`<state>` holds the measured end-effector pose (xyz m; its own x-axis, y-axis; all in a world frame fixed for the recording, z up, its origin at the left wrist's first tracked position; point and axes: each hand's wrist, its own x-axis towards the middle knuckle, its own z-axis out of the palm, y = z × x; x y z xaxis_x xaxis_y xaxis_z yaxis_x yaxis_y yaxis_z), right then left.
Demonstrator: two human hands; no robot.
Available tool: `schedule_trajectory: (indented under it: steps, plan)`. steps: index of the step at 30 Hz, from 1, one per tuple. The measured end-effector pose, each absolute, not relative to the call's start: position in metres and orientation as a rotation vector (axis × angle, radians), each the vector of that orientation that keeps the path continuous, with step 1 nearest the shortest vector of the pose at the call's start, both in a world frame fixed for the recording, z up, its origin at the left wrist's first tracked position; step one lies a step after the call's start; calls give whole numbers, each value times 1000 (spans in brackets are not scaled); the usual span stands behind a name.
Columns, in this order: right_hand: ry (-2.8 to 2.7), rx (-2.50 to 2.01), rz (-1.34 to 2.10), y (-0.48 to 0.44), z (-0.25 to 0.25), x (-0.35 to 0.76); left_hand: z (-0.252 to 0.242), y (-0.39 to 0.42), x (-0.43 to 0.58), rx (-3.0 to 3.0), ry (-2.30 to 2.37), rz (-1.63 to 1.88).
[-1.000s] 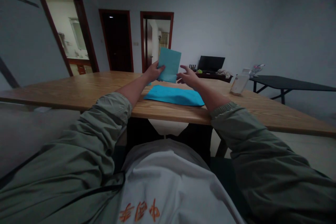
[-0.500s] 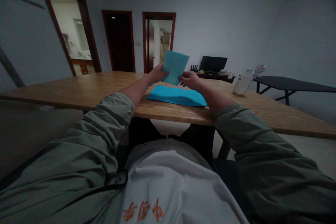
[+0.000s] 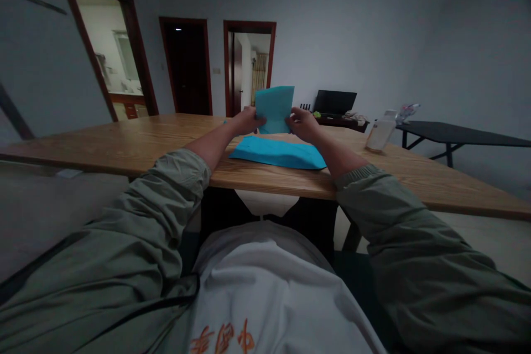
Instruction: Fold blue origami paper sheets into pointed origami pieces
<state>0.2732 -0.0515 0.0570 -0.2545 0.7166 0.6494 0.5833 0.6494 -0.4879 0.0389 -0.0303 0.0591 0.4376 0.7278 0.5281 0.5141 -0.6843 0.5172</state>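
A small light-blue sheet (image 3: 274, 108), probably paper, is held upright above the table by its two sides. My left hand (image 3: 248, 120) grips its lower left edge between thumb and fingers. On the opposite edge, my right hand (image 3: 302, 123) pinches the lower right side. Beneath both hands a larger bright-blue piece (image 3: 277, 153) lies on the wooden table (image 3: 166, 141), near the front edge, its surface slightly creased.
A whitish bottle (image 3: 380, 134) stands on the table at the right, with a clear plastic item (image 3: 408, 113) behind it. Farther back are a black screen (image 3: 335, 102) on a dark stand and a black folding table (image 3: 464, 133). A tiny blue bit lies beyond my left forearm.
The small sheet has turned from tilted to nearly level and sits slightly lower. My right hand has closed more firmly on its right edge.
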Motion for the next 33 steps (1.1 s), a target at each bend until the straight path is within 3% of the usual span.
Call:
schedule_trajectory:
  steps: [6, 13, 25, 33]
  plan:
    - [-1970, -1038, 99, -42, 54, 276, 60, -34, 42, 2359, 1002, 1162]
    - [-1986, -938, -351, -54, 50, 257, 61, -33, 51, 2269, 1051, 1451]
    - [-2046, -743, 133, -63, 42, 240, 62, -53, 64, 1898, 556, 1319]
    - [-2010, -764, 116, -67, 45, 239, 62, -50, 66, 1865, 569, 1336]
